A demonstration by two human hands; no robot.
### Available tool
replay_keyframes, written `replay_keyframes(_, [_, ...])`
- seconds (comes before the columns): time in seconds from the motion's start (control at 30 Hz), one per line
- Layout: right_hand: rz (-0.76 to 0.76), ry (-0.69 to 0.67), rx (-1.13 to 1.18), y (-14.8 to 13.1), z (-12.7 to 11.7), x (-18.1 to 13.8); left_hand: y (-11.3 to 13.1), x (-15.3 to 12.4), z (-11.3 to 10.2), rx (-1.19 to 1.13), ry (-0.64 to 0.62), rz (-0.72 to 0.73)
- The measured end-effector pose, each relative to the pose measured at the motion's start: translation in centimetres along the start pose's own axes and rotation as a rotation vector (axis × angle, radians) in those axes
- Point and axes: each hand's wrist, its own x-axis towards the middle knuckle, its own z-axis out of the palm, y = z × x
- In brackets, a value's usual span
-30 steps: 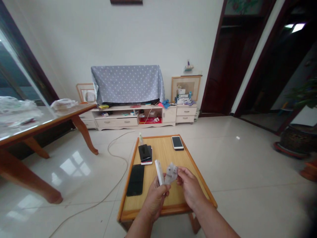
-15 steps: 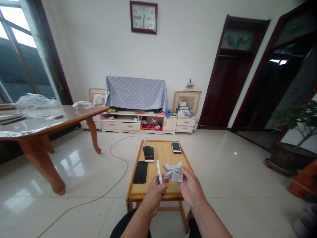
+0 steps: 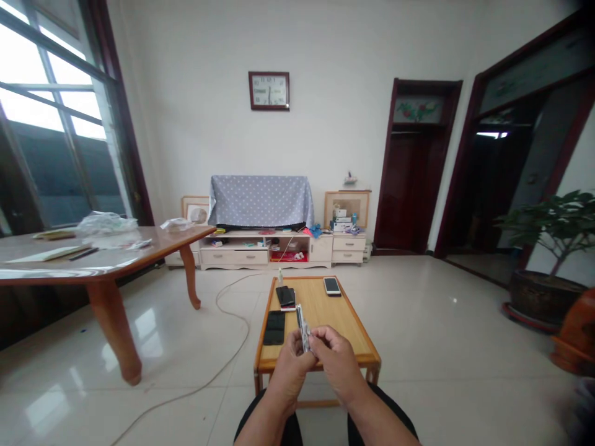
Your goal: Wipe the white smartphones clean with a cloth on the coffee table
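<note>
Both hands meet above the near edge of the low wooden counter (image 3: 341, 322), close in front of the person's knees. The left hand (image 3: 290, 362) grips a slim silver phone (image 3: 301, 322) by its lower end, fingers curled around it so the phone stands on edge and tilts slightly away — its upper end pointing toward the far side of the counter. The right hand (image 3: 335, 353) is closed against the right face of that phone, fingers bunched tight at its lower part; whether anything is pinched between the fingers and the phone cannot be told, since the fingers cover that spot. On the counter, a black phone (image 3: 274, 327) lies flat near the left edge, just beyond the left hand. Farther back along the same edge sits a stack of two phones (image 3: 286, 297), a dark one on top of one with a red rim, and behind it — at the far left corner — stands a small pale bottle (image 3: 280, 276). A white phone (image 3: 331, 285) with a dark screen lies near the far right corner, well apart from the others
</note>
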Motion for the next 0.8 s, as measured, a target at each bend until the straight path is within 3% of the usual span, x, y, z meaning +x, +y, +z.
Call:
replay_keyframes(0.1, [0.103, -0.105, 0.106, -1.4, 0.1, -1.3, 1.0, -1.6, -0.3, 0.036, 0.028, 0.050])
replay_keyframes(0.23, [0.186, -0.081, 0.224, -2.1, 0.7, -2.4, 1.2, -2.5, -0.5, 0.066, 0.018, 0.085])
replay_keyframes(0.37, [0.159, 0.000, 0.238, -3.1, 1.1, -2.0, 1.0, -2.1, -0.2, 0.139, 0.030, 0.203])
replay_keyframes(0.57, [0.089, 0.081, 0.305, -7.0, 1.0, -0.4, 1.4, -2.9, 1.0, 0.286, 0.098, 0.344])
replay_keyframes(0.8, [0.091, 0.066, 0.261, -6.5, 1.0, -3.5, 3.3, -3.7, 1.5, 0.300, 0.114, 0.362])
